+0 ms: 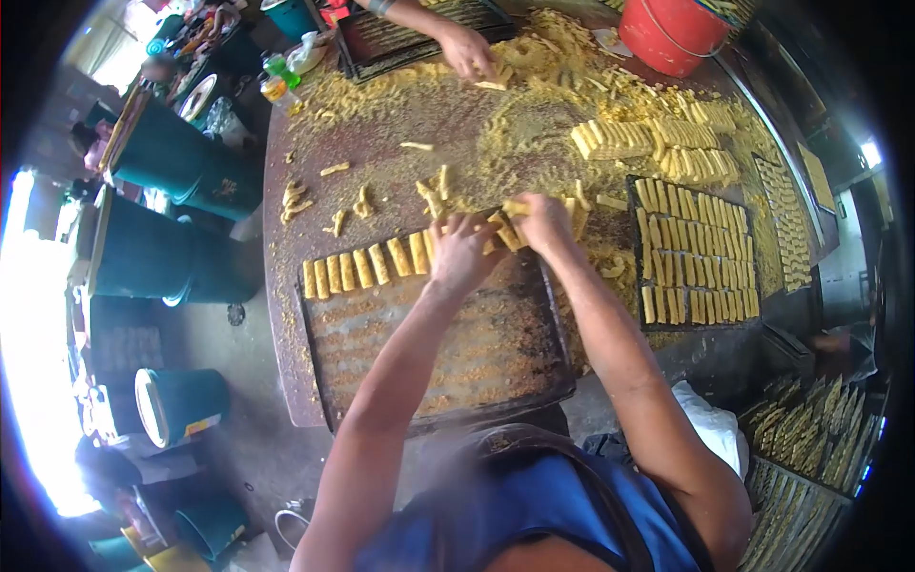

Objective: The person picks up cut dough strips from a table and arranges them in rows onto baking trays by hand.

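Note:
A dark baking tray (429,353) lies in front of me, its surface coated with crumbs. Along its far edge stands a row of yellow pastry sticks (360,269), side by side. My left hand (462,253) is over the right part of that row, fingers apart and bent down onto the sticks, partly hiding them. My right hand (543,225) pinches a pastry stick (516,207) just above the tray's far right corner. Another tilted stick (506,232) sits between the two hands. Loose sticks (431,196) lie on the table beyond.
Across the crumb-strewn table (381,133), another person's hand (467,52) touches a stick near a dark tray (419,33). Stacked sticks (615,140) and a filled tray (696,253) are at right. A red bucket (672,36) stands far right; teal bins (176,157) line the left.

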A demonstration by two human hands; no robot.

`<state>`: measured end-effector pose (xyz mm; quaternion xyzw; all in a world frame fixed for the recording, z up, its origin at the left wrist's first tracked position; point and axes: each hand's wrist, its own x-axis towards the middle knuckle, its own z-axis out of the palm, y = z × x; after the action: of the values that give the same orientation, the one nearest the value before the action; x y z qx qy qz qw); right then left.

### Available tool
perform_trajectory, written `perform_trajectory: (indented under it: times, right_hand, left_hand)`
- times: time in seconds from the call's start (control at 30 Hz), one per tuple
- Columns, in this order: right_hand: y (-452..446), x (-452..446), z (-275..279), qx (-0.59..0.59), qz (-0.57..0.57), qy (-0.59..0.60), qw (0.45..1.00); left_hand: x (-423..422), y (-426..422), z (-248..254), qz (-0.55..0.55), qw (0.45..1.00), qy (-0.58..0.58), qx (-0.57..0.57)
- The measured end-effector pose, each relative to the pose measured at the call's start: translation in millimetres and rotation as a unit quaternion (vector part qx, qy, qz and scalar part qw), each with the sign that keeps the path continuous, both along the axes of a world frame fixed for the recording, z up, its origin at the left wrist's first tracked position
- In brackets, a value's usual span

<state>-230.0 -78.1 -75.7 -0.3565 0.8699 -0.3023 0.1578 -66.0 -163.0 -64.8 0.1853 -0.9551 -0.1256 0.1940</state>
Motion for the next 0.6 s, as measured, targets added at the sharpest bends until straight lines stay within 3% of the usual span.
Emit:
perform_trajectory:
  times: [0.07,0.13,0.17,0.27,0.3,0.33,0.37,0.4,0.43,0.6]
  right_hand:
    - [3.3,2.2,9.6,-0.023,-0.050,0.022,0.998]
    - [-2.1,13.3,24.1,-0.084,-0.086,-0.063,0.991]
    - [-2.6,30.1,36.4,-0.070,-0.111,-0.172,0.976]
    - [-30.0,106.0,22.0,-0.047,-0.033,-0.178,0.982]
    - [-39.8,151.5,48.6,-0.023,0.008,-0.121,0.992]
    - [-58.7,186.4,31.3,-0.021,0.016,-0.100,0.995]
    - [-75.1,230.2,39.8,-0.022,-0.007,-0.170,0.985]
    - [-92.9,261.6,27.0,-0.035,0.022,-0.152,0.988]
    - [-111.7,290.6,18.6,-0.035,0.069,-0.075,0.994]
    - [-157.9,361.0,-3.3,0.046,0.058,0.036,0.997]
  left_hand:
    - [5.0,-5.8,-8.2,-0.013,0.999,0.019,0.046]
    - [32.0,-17.1,10.5,0.005,0.995,0.088,0.037]
    - [54.9,-28.8,18.1,0.011,0.994,0.101,0.035]
    - [152.2,-84.9,14.2,0.036,0.987,0.145,0.060]
    - [187.6,-104.9,8.3,0.062,0.984,0.155,0.063]
    - [222.1,-119.7,3.7,0.107,0.983,0.144,0.048]
    - [254.3,-130.6,-4.5,0.154,0.975,0.122,0.103]
    - [281.3,-140.2,-11.5,0.202,0.962,0.101,0.156]
    - [303.8,-145.2,-16.3,0.205,0.960,0.106,0.158]
    - [357.5,-142.2,-23.4,0.183,0.953,0.105,0.219]
